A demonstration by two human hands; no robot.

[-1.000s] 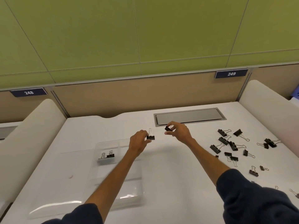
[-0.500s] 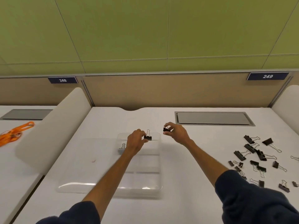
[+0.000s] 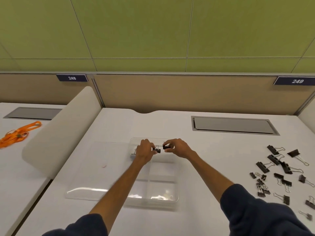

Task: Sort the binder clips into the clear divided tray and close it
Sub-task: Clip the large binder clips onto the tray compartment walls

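Observation:
A clear divided tray [image 3: 176, 198] lies on the white desk, its clear lid [image 3: 97, 167] folded open to the left. My left hand [image 3: 144, 150] pinches a black binder clip [image 3: 157, 150] over the tray's far compartments. My right hand [image 3: 177, 148] pinches a smaller black binder clip [image 3: 166, 147] just right of it, also over the tray's far end. Another clip [image 3: 134, 152] lies in the far left compartment, partly hidden behind my left hand. A loose pile of black binder clips [image 3: 279, 172] of several sizes is scattered on the desk to the right.
A grey cable hatch [image 3: 233, 126] is set into the desk at the back right. A white padded divider [image 3: 59, 133] stands at the left, with an orange lanyard [image 3: 18, 133] on the neighbouring desk beyond it. A tan partition wall closes the back.
Both hands have come closer together and lower over the tray's far end, each still holding its clip. The view has swung left, bringing the tray toward the centre.

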